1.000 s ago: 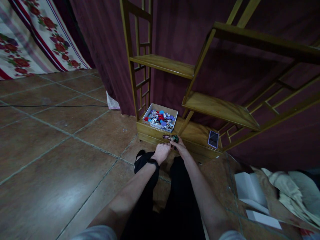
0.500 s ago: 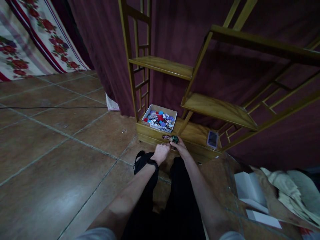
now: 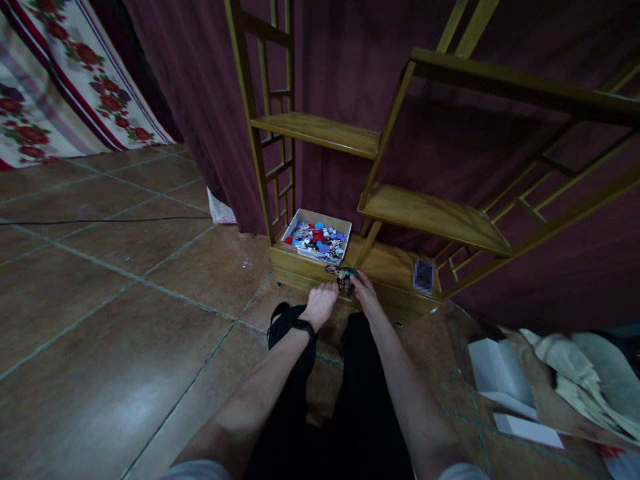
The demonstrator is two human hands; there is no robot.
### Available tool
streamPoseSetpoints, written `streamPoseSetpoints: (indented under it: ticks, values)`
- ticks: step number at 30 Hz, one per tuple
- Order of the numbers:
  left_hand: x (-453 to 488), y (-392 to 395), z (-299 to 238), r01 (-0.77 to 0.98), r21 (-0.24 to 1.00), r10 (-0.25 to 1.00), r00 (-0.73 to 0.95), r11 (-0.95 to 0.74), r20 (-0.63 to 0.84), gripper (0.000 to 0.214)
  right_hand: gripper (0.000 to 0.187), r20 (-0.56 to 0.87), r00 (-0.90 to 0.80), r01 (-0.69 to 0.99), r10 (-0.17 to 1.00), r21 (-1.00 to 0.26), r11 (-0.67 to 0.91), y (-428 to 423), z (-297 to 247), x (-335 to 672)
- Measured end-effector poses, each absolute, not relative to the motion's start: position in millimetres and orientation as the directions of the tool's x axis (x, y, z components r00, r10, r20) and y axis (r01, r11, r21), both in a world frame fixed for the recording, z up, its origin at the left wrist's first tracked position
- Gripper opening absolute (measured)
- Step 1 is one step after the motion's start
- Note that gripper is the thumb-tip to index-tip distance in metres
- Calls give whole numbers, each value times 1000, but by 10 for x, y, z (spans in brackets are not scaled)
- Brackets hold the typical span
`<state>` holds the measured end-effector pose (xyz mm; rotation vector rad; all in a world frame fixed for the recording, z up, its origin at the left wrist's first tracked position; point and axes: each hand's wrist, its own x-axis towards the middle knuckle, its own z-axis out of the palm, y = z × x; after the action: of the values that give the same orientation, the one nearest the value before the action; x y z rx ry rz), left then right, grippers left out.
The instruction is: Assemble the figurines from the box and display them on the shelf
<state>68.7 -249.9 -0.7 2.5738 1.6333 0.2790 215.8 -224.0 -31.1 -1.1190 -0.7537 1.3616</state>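
Note:
My right hand point(image 3: 365, 291) pinches a small dark green and multicoloured trinket point(image 3: 343, 273) just above the front edge of the bottom board of a wooden shelf unit point(image 3: 395, 263). My left hand point(image 3: 321, 301) is close beside it on the left, fingers curled loosely, its fingertips near the trinket; whether it touches the trinket is unclear. A white open box point(image 3: 317, 237) full of small colourful pieces sits on the bottom board behind both hands. A black band is on my left wrist.
A phone point(image 3: 424, 275) lies on the bottom board to the right. The shelf's upper boards point(image 3: 320, 131) stand against a dark red curtain. White papers point(image 3: 495, 375) and crumpled cloth point(image 3: 585, 380) lie on the tiled floor at right. A flowered cloth point(image 3: 60, 87) hangs at left.
My left hand has loosened from a closed grip near the trinket to curled, partly spread fingers. The view has shifted slightly; my right hand keeps the trinket.

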Motion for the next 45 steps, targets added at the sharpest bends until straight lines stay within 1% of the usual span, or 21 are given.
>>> streamPoseSetpoints:
  ticks: [4, 6, 8, 11, 15, 17, 20, 23, 25, 28, 31, 33, 36, 42, 45]
  values:
    - [698, -2513, -1, 903, 136, 911, 393, -408, 128, 23, 41, -239, 109, -382, 965, -906, -181, -2238, -286, 2203]
    - [701, -2524, 5, 906, 130, 911, 384, -403, 150, 24, 42, -259, 121, -393, 958, -899, -193, -2221, -305, 2237]
    - [697, -2530, 15, 904, 141, 909, 379, -405, 175, 26, 43, -261, 177, -417, 949, -893, -168, -2208, -338, 2277]
    - [680, -2527, 38, 891, 193, 907, 375, -410, 193, 30, 39, -251, 255, -460, 934, -881, -111, -2206, -383, 2340]
    - [652, -2507, 59, 861, 291, 905, 360, -416, 228, 31, 24, -238, 271, -479, 933, -874, -84, -2220, -403, 2403]
    - [642, -2496, 54, 841, 340, 904, 357, -421, 236, 30, 21, -248, 290, -472, 925, -877, -87, -2224, -394, 2410]
    - [634, -2475, 21, 792, 430, 901, 367, -433, 233, 27, 20, -273, 267, -485, 924, -867, -115, -2226, -365, 2388]
    - [631, -2447, -39, 698, 557, 892, 383, -449, 239, 25, 20, -263, 215, -512, 940, -850, -121, -2225, -339, 2347]
    - [631, -2422, -92, 601, 668, 892, 384, -439, 239, 27, 20, -251, 180, -509, 951, -851, -128, -2223, -337, 2325]
    - [636, -2377, -177, 408, 832, 897, 388, -375, 214, 32, 19, -255, 133, -484, 958, -860, -162, -2223, -354, 2309]
    - [643, -2326, -255, 229, 933, 907, 383, -277, 175, 35, 16, -286, 85, -464, 954, -859, -217, -2220, -368, 2295]
    - [643, -2296, -293, 162, 960, 916, 371, -228, 155, 36, 17, -303, 74, -454, 950, -858, -239, -2216, -367, 2279]
    - [638, -2263, -316, 142, 969, 920, 367, -200, 136, 36, 19, -297, 94, -461, 950, -859, -223, -2211, -358, 2256]
    - [638, -2254, -276, 177, 962, 928, 345, -210, 139, 33, 17, -274, 127, -460, 953, -868, -188, -2218, -350, 2263]
    - [629, -2270, -237, 267, 931, 932, 329, -248, 154, 30, 17, -273, 129, -436, 953, -879, -193, -2214, -354, 2276]
